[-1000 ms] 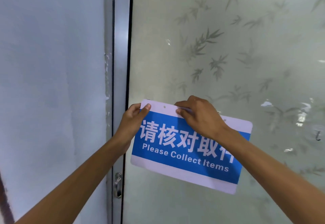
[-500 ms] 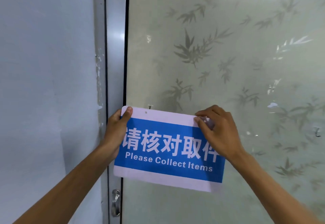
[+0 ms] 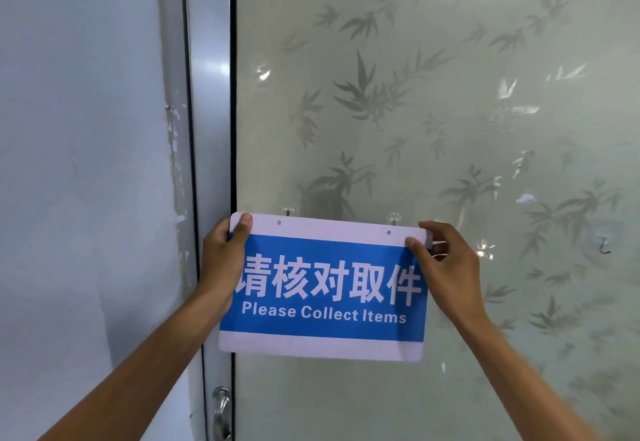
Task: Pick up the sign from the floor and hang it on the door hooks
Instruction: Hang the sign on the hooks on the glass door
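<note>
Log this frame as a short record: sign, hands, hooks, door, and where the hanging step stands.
sign: blue and white, "Please Collect Items", roughly level, held against the door
left hand: grips the sign's left edge
right hand: pinches the top right corner
holes: left hole and right hole, both empty
hooks: two, just above the sign's top edge
door: frosted glass, bamboo pattern
status: not yet hung

Single head-worn view, facing frosted glass door (image 3: pixel 450 129) squarely, close range; both forearms entering from below.
</note>
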